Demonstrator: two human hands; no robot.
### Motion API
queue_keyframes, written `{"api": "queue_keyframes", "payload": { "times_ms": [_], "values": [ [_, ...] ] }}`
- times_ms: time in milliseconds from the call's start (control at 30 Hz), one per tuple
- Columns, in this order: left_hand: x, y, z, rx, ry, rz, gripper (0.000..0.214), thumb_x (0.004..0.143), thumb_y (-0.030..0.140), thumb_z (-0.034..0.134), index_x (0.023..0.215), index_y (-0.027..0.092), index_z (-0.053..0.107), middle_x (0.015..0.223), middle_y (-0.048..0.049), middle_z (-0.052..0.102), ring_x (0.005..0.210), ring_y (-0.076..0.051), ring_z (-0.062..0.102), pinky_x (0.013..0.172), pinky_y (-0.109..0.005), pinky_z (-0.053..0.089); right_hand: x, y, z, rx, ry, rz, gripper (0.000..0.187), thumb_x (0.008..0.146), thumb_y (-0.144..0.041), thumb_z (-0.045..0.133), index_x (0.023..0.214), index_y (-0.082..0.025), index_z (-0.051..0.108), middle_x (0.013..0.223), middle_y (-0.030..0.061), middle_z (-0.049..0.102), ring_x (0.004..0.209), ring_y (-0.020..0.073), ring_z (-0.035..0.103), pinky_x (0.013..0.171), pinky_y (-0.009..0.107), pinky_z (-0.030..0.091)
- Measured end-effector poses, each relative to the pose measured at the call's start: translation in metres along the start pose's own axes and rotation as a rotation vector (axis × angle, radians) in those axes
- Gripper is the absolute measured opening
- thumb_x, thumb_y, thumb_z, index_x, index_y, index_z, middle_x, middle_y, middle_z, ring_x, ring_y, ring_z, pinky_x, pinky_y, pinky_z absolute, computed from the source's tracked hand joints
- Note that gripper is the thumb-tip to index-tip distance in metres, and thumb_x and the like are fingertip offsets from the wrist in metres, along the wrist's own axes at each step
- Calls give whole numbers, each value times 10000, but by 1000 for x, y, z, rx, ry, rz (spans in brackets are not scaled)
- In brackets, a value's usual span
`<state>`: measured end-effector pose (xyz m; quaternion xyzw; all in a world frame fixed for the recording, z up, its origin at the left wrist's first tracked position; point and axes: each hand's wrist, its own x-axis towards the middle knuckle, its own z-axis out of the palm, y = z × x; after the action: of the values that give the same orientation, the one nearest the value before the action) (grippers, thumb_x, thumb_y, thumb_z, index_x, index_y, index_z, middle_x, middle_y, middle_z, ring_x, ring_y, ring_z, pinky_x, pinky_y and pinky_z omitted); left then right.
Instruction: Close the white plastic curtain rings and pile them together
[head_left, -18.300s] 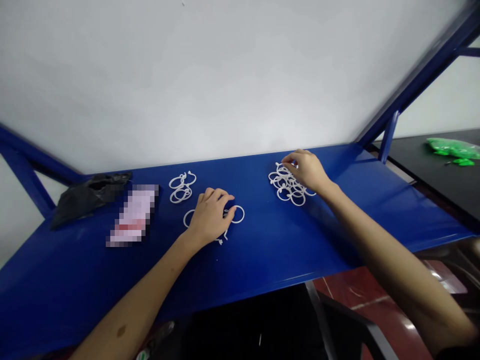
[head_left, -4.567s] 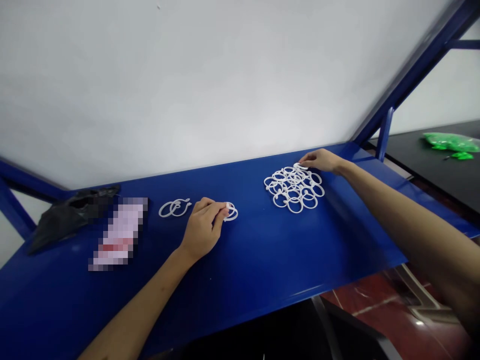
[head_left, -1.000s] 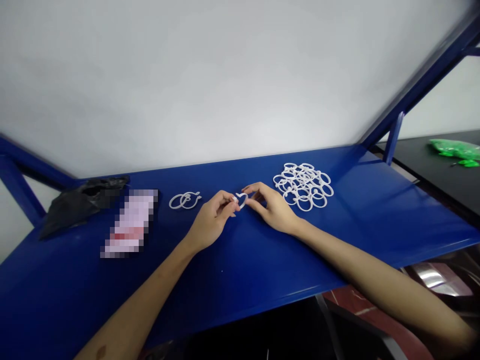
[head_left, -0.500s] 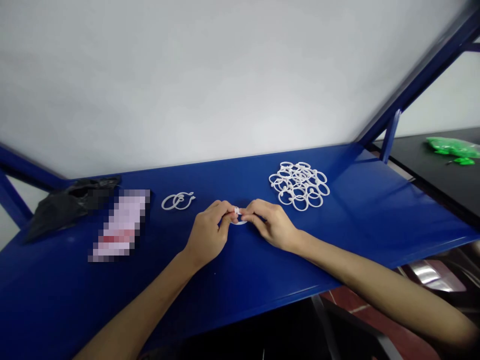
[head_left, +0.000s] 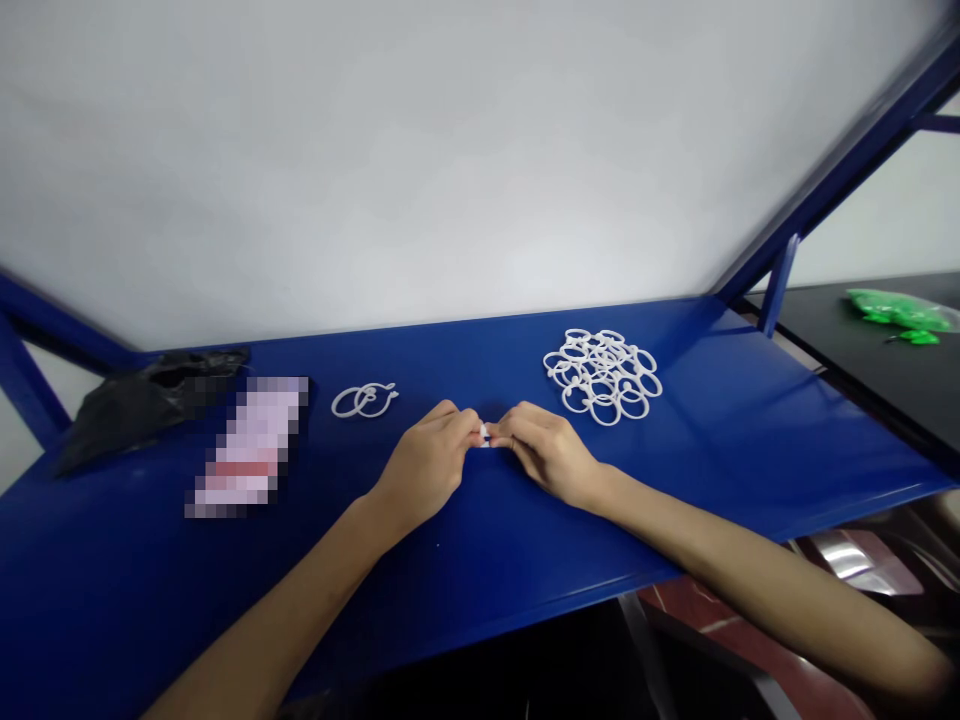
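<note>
Near the middle of the blue table, a small white plastic ring (head_left: 484, 444) is pinched between my two hands, mostly covered by the fingers. My left hand (head_left: 429, 455) closes thumb and fingertips on its left side. From the other side, my right hand (head_left: 550, 450) grips it the same way, fingertips almost meeting the left ones. Left of my hands lie two overlapping white rings (head_left: 365, 400), at least one with open, knobbed ends. A pile of several similar white rings (head_left: 604, 375) rests to the right.
A black plastic bag (head_left: 142, 405) and a blurred-out pinkish rectangular item (head_left: 251, 445) lie at left on the blue table (head_left: 480, 590). Behind rises a pale wall (head_left: 450, 170). At far right, a black surface (head_left: 840, 340) carries a bag of green pieces (head_left: 900, 310).
My fingertips have come closer together over the white ring, covering more of it. The view has shifted slightly; the other rings stay in place.
</note>
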<state>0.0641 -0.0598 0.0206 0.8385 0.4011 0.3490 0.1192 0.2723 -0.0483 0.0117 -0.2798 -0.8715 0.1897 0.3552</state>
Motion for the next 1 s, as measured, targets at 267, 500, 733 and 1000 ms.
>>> {"api": "queue_keyframes", "payload": {
  "times_ms": [267, 500, 733, 1000],
  "values": [
    [5, -5, 2, 32, 149, 46, 164, 989, 116, 480, 910, 200, 597, 833, 0, 668, 806, -159, 595, 738, -286, 501, 13, 1, -2, 117, 115, 109, 117, 988, -270, 571, 988, -208, 671, 910, 48, 702, 826, 170, 640, 768, 317, 521],
    [7, -19, 1, 184, 86, 153, 185, 1004, 176, 493, 1089, 206, 655, 1038, -42, 713, 978, -208, 593, 910, -372, 501, 24, 6, -27, 259, -77, 341, 172, 911, -369, 662, 943, -204, 700, 881, 27, 720, 760, 157, 639, 710, 304, 527],
    [7, -52, -25, 611, 28, -216, 340, 962, 169, 462, 1249, 191, 644, 1228, -122, 660, 1135, -326, 535, 932, -480, 441, 57, 70, -96, -296, -173, 187, 105, 872, -201, 628, 855, -235, 726, 931, 58, 706, 874, 208, 637, 809, 376, 514],
    [-1, -69, -44, 804, -189, -336, 412, 833, 80, 495, 1184, 177, 689, 1189, -132, 689, 1088, -367, 509, 874, -480, 422, 62, 127, -118, -491, -443, 245, 168, 879, -203, 601, 884, -233, 766, 943, 74, 751, 898, 241, 628, 866, 441, 499]
  ]
}}
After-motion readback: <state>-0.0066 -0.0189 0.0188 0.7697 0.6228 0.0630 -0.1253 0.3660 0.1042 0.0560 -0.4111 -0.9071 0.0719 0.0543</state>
